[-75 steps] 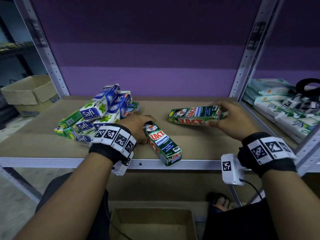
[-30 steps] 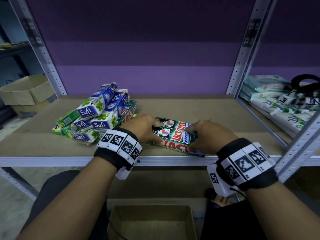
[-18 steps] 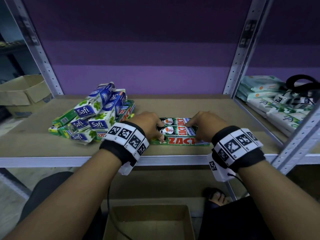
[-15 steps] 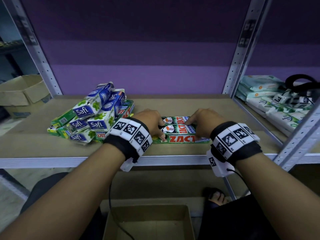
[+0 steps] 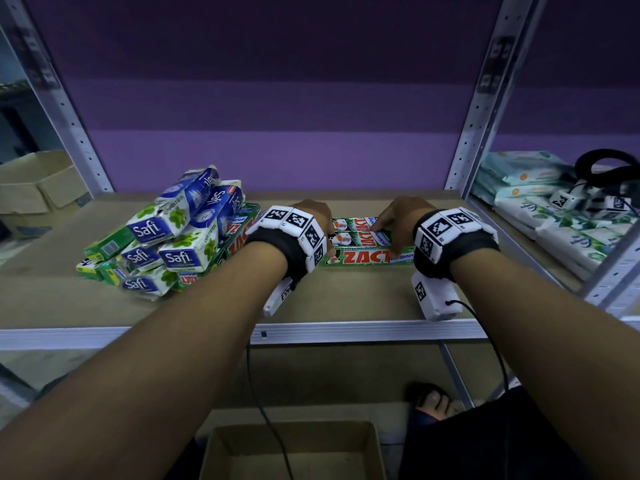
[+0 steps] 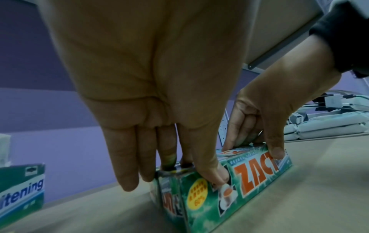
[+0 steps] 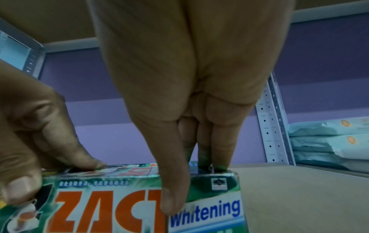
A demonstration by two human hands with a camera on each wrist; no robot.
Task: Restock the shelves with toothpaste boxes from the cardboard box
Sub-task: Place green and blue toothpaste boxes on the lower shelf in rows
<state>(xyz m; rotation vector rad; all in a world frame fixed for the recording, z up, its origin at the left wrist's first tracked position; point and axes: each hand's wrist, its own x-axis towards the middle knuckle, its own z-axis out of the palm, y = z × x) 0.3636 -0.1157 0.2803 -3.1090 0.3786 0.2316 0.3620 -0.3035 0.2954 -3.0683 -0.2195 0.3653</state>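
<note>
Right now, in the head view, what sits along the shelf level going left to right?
Open cardboard box off the shelf's left end → pile of Safi boxes → left hand → Zact boxes → right hand → metal upright → stacked wipe packs.

Glossy cardboard Zact boxes (image 5: 363, 242) on matt wooden shelf (image 5: 207, 306).

The green toothpaste boxes (image 5: 367, 256) read "ZACT Whitening"; the blue-white boxes (image 5: 173, 237) read "Safi".
</note>
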